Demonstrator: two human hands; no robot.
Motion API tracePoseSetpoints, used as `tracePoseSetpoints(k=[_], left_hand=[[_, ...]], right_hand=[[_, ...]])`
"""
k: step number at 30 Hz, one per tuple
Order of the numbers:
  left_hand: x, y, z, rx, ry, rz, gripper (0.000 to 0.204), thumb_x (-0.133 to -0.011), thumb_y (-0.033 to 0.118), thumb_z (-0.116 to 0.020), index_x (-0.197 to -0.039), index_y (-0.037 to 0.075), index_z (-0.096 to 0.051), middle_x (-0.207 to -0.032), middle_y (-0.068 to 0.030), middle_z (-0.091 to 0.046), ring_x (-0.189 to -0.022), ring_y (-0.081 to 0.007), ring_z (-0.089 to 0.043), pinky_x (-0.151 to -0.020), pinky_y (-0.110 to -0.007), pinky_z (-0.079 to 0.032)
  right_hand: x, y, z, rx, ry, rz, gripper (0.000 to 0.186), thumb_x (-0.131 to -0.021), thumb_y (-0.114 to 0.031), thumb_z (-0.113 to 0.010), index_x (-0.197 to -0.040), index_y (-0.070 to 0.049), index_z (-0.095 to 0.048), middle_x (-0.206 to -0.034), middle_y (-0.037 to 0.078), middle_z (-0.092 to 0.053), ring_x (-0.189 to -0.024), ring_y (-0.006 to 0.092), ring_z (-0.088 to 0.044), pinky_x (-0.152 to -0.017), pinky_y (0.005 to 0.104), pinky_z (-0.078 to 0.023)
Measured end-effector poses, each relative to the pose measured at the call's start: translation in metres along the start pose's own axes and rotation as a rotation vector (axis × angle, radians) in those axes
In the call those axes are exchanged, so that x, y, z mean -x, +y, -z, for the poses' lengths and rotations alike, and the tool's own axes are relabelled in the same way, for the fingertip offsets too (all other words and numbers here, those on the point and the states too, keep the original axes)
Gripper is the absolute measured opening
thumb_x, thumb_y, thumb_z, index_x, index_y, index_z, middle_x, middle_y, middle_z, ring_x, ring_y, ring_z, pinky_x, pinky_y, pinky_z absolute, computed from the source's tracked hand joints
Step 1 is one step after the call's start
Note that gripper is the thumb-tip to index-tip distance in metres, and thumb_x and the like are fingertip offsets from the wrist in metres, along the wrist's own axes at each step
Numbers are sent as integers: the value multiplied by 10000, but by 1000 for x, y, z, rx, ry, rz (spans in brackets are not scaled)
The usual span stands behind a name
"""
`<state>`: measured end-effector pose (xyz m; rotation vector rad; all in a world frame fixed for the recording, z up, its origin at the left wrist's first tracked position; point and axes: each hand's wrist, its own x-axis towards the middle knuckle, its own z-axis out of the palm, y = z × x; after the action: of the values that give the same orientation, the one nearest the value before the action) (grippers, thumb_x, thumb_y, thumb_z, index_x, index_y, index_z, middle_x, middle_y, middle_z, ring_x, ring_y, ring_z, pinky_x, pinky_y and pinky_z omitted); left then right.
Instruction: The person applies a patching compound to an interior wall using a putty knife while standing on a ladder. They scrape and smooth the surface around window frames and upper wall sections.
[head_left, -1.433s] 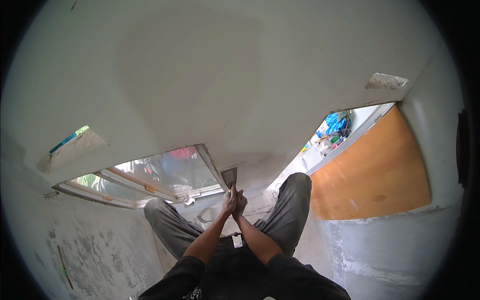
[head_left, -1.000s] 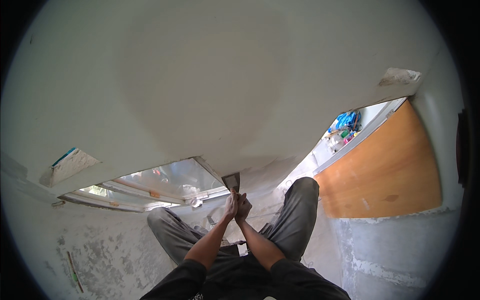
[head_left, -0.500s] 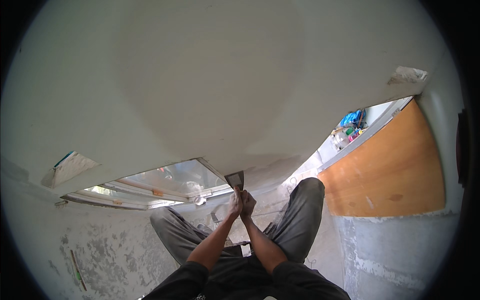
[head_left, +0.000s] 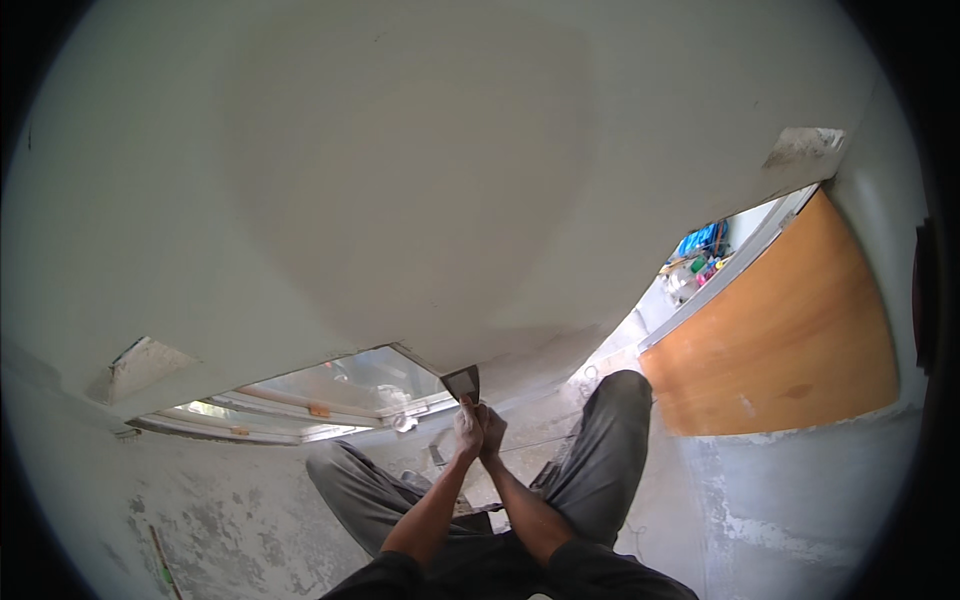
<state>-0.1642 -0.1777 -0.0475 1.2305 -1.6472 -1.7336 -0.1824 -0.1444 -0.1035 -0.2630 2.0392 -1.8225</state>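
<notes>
Both my hands are close together, low in front of the wall. My left hand (head_left: 466,434) and my right hand (head_left: 490,428) are wrapped round the handle of a putty knife, which their fingers mostly hide. The dark, flared blade of the putty knife (head_left: 464,383) points up and away from me. Its edge lies against the pale plastered wall (head_left: 420,220) or just off it; I cannot tell which. Just left of the blade is the right corner of a window (head_left: 370,385) with a pale frame.
An orange-brown wooden door (head_left: 780,330) stands at the right, with a doorway beyond it showing blue and coloured items (head_left: 703,242). Rough patches (head_left: 805,146) mark the wall. A thin stick (head_left: 163,560) is at lower left. My knees (head_left: 620,405) are bent apart on both sides.
The whole view has tilted slightly, so wall, window and hands sit lower in it. Both hands keep their grip, and the blade stays by the window corner.
</notes>
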Motion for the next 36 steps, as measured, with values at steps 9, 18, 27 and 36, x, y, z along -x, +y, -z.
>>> tracePoseSetpoints(k=[9,18,27,36], left_hand=[[0,3,-9,-11,-52,-14,686,-886,606,-175,-488,92,-394,-444,6,-370,-425,-114,-344,-409,-301,-248],[-3,-3,3,-8,-29,50,696,-869,630,-156,-488,90,-376,-461,2,-379,-448,-116,-364,-440,-279,-291],[0,10,-4,-160,-143,-12,712,-887,605,-144,-518,61,-418,-489,-15,-405,-489,-133,-381,-470,-297,-312],[-7,11,32,-510,-521,-77,482,-932,423,-363,-1091,-9,-504,-1071,-120,-534,-975,-169,-501,-826,-298,-412]], right_hand=[[-9,17,9,44,-2,16,362,-842,-372,-529,-782,-30,-630,-601,172,-577,-556,157,-573,-511,339,-434],[0,-14,10,37,-61,-28,360,-839,-386,-523,-819,-52,-656,-651,179,-610,-605,266,-629,-540,358,-458],[-8,0,12,53,36,27,402,-838,-391,-516,-758,-13,-631,-595,181,-580,-532,220,-603,-495,343,-434],[-27,-7,26,62,71,-42,457,-913,-397,-393,-751,-10,-575,-525,136,-565,-510,252,-585,-488,367,-420]])
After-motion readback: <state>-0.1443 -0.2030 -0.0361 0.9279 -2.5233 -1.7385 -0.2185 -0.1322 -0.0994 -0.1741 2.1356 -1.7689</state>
